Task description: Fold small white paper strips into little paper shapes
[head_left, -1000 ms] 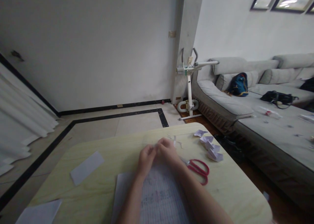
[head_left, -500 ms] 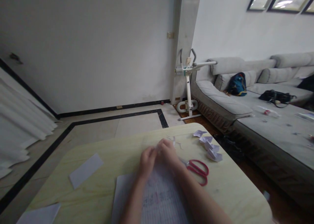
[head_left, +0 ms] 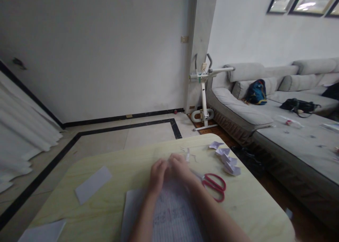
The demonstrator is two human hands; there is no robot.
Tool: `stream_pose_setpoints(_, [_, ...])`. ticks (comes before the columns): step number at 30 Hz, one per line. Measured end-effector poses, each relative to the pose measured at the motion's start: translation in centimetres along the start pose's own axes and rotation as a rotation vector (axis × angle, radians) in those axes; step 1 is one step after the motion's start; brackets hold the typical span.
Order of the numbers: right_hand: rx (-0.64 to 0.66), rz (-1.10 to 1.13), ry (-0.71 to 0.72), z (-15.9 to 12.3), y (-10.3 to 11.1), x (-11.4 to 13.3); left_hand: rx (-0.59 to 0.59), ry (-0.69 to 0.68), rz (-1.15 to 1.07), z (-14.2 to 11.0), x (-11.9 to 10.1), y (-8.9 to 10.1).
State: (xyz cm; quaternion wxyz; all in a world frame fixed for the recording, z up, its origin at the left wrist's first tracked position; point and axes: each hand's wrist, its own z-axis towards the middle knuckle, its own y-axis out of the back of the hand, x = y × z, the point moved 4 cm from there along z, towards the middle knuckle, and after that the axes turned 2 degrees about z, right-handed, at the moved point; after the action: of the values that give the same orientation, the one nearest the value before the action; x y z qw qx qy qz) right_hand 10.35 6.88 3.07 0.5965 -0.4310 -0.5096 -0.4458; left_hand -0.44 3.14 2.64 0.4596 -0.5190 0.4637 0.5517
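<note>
My left hand (head_left: pixel 158 175) and my right hand (head_left: pixel 180 168) meet fingertip to fingertip over the far edge of a lined white sheet (head_left: pixel 169 213) on the pale wooden table (head_left: pixel 119 164). Both hands have their fingers curled in a pinch; what they pinch is hidden behind the knuckles and too small to name. Red-handled scissors (head_left: pixel 213 185) lie just right of my right wrist. Several small folded paper pieces (head_left: pixel 227 159) sit in a row beyond the scissors, and thin paper scraps (head_left: pixel 188 153) lie just past my fingers.
A white paper strip (head_left: pixel 92 183) lies on the table's left and another sheet (head_left: pixel 42 231) at its near left corner. A grey sofa (head_left: pixel 278 118) with a blue backpack (head_left: pixel 256 92) stands to the right; a white exercise machine (head_left: pixel 202 90) stands by the wall.
The hands stay together in the same spot with only slight finger movement. The view has shifted a little.
</note>
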Motion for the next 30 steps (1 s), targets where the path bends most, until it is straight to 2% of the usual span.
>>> stream_pose_setpoints(4, [-0.054, 0.096, -0.009, 0.2, 0.1, -0.3, 0.042, 0.008, -0.018, -0.2, -0.4, -0.1])
stream_pose_setpoints(12, [-0.029, 0.440, -0.181, 0.1, -1.3, -1.5, 0.020, 0.007, -0.116, -0.1, -0.6, -0.2])
stream_pose_setpoints(15, [-0.073, 0.392, -0.147, 0.0, -1.1, -1.3, 0.012, 0.028, -0.159, 0.1, -0.2, -0.1])
stream_pose_setpoints(21, [0.047, 0.349, -0.139, -0.1, -0.9, -1.2, 0.029, 0.070, -0.240, 0.2, -0.1, -0.1])
stream_pose_setpoints(24, [0.033, 0.342, -0.146, 0.1, -0.9, -1.4, -0.007, 0.087, -0.271, 0.3, 0.0, 0.0])
stream_pose_setpoints(30, [-0.033, 0.188, -0.090, 0.2, -0.3, -1.3, -0.007, 0.058, -0.166, 0.2, 0.3, 0.0])
